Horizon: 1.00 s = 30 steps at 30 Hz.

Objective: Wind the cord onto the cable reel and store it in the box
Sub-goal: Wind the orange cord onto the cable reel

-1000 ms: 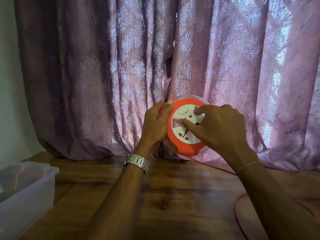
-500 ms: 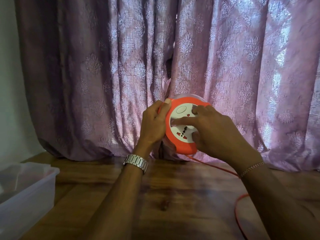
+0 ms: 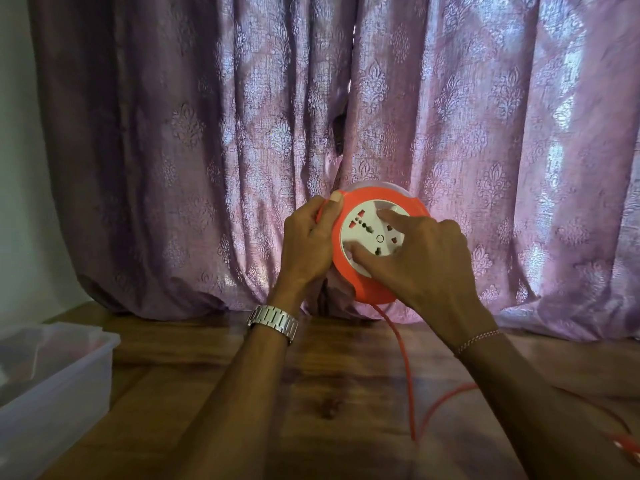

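Note:
I hold an orange cable reel (image 3: 367,202) with a white socket face (image 3: 372,233) upright above the wooden table, in front of the curtain. My left hand (image 3: 306,244) grips the reel's left rim, thumb on the orange edge. My right hand (image 3: 426,258) lies on the white face, with index finger and thumb pressed against it. An orange cord (image 3: 405,362) hangs from the reel's underside and runs down across the table to the right, looping near my right forearm. The plug end shows blurred at the lower right edge (image 3: 632,452).
A translucent plastic box (image 3: 59,382) stands open at the table's left edge. A purple patterned curtain (image 3: 207,150) hangs along the back of the wooden table (image 3: 329,393). A pale wall is at the far left.
The white socket face has turned under my right hand's fingers. The cord under the reel has swung left and now hangs nearly straight down over the table. My left hand has kept its grip.

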{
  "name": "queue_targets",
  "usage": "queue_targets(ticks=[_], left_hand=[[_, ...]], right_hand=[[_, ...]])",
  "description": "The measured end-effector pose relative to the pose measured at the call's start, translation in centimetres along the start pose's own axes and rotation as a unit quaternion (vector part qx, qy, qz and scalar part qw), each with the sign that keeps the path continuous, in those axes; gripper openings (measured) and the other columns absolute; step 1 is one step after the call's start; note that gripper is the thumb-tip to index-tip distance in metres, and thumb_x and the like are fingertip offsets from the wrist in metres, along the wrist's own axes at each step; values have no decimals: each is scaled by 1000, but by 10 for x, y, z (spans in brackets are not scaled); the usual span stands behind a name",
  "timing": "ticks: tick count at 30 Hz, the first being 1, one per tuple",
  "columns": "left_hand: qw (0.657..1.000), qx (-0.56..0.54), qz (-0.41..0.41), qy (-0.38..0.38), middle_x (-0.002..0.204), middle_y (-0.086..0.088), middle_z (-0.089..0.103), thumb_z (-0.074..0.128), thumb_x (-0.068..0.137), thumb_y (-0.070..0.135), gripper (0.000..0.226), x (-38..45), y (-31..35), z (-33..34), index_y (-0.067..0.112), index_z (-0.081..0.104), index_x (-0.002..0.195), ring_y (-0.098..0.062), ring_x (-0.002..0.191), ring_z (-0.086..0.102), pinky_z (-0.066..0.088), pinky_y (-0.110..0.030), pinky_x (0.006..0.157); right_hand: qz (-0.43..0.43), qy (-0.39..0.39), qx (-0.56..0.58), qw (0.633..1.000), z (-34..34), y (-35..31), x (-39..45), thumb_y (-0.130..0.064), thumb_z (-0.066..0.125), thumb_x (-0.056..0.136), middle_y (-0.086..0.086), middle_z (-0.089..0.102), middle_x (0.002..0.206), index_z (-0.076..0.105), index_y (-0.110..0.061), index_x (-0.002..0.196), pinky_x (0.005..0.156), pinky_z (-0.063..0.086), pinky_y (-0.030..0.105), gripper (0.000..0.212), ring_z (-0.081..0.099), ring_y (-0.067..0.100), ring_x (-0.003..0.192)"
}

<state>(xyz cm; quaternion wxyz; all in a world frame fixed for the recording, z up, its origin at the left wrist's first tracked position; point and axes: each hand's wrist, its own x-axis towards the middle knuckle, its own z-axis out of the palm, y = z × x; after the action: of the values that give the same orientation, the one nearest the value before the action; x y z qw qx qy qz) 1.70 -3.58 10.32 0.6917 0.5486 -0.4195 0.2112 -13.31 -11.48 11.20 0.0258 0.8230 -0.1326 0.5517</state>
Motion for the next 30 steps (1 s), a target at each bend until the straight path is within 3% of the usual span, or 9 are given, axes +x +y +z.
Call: queue_targets(ticks=[7, 9, 11, 13, 16, 20, 23, 27, 30], left_hand=[[1000, 4, 0, 3, 61, 5, 57, 53, 98, 51, 45, 0, -1, -1, 24, 50, 61, -21, 65, 54, 49, -51, 66], [1000, 0, -2, 5, 61, 2, 58, 53, 96, 56, 46, 1, -2, -1, 25, 52, 61, -25, 66, 57, 50, -52, 68], [1000, 1, 4, 3, 63, -3, 60, 52, 93, 60, 48, 1, -3, -1, 23, 53, 62, -34, 67, 59, 50, -52, 68], [1000, 2, 7, 1, 60, 4, 58, 51, 92, 61, 47, 1, -3, -2, 28, 54, 60, -29, 65, 57, 48, -47, 65], [1000, 2, 6, 1, 60, 1, 56, 52, 93, 61, 49, 1, -4, -2, 23, 50, 61, -22, 66, 54, 49, -50, 66], [1000, -1, 2, 0, 62, 0, 58, 53, 94, 59, 51, 0, -5, -2, 18, 51, 64, -22, 67, 57, 49, -52, 67], [1000, -2, 11, 0, 68, -16, 61, 52, 91, 62, 57, -1, -3, 1, 11, 51, 68, -35, 69, 61, 50, -56, 70], [1000, 3, 11, -3, 58, 7, 55, 54, 96, 56, 48, 0, -2, 2, 23, 49, 62, -18, 63, 51, 46, -45, 65], [1000, -7, 10, 3, 56, 9, 53, 55, 99, 49, 48, 1, -4, 1, 17, 49, 63, -16, 60, 48, 40, -39, 64]], right_hand=[[-57, 42, -103, 992, -16, 10, 9, -79, 56, 69, 4, 71, 74, 71, -35, 102, 54, 38, 28, 57, 63, 28, 70], [-109, -4, -71, 992, -18, 17, 12, -61, 63, 77, -4, 70, 89, 71, -34, 96, 57, 43, 29, 34, 56, 21, 87], [-163, -98, 0, 982, -18, 25, 16, -39, 63, 81, -4, 62, 115, 68, -37, 99, 71, 51, 39, 19, 47, 19, 107], [-192, -185, 50, 962, -16, 28, 15, -22, 57, 79, 2, 49, 133, 62, -45, 110, 91, 48, 47, 39, 40, 23, 125], [-170, -249, -5, 954, -15, 19, 12, -10, 56, 79, 6, 35, 143, 56, -51, 121, 91, 49, 47, 59, 28, 27, 134], [-176, -200, -76, 961, -17, 11, 9, -22, 66, 78, 3, 41, 137, 57, -56, 116, 76, 51, 44, 51, 36, 28, 128], [-168, -167, -88, 967, -17, 11, 8, -29, 62, 77, 1, 47, 129, 58, -60, 111, 71, 48, 38, 46, 43, 26, 122], [-147, -126, -69, 979, -15, 10, 5, -41, 44, 71, 3, 53, 116, 52, -61, 117, 69, 49, 37, 51, 54, 26, 109], [-99, -87, -57, 990, -11, 10, 4, -49, 56, 68, 1, 63, 103, 49, -58, 124, 69, 52, 37, 57, 61, 27, 94]])
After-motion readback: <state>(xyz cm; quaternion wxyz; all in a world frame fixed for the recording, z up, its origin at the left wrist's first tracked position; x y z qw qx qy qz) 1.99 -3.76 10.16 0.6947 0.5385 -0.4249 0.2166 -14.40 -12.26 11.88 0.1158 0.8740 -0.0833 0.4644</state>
